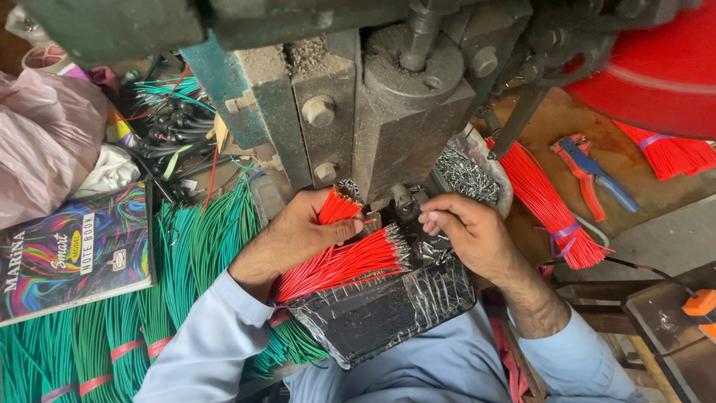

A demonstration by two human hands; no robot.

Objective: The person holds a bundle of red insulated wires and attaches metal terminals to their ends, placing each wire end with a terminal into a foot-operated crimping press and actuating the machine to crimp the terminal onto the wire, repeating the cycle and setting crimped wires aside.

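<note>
A bundle of red wires (pixel 337 205) is sitting clenched in the left hand (pixel 298 231), just below the grey press machine (pixel 388 112). A second fan of red wires with metal tips (pixel 350 261) is lying beneath that hand on a black foil-wrapped pad (pixel 388 310). The right hand (pixel 466 231) is hovering beside the press die, its fingers curled in a pinch; what they are gripping is too small to tell. Green wire bundles (pixel 186 261) are lying to the left, near a colourful notebook (pixel 74 250). More red wires (pixel 552 205) and a blue-and-red wire stripper (pixel 593 175) are resting to the right.
</note>
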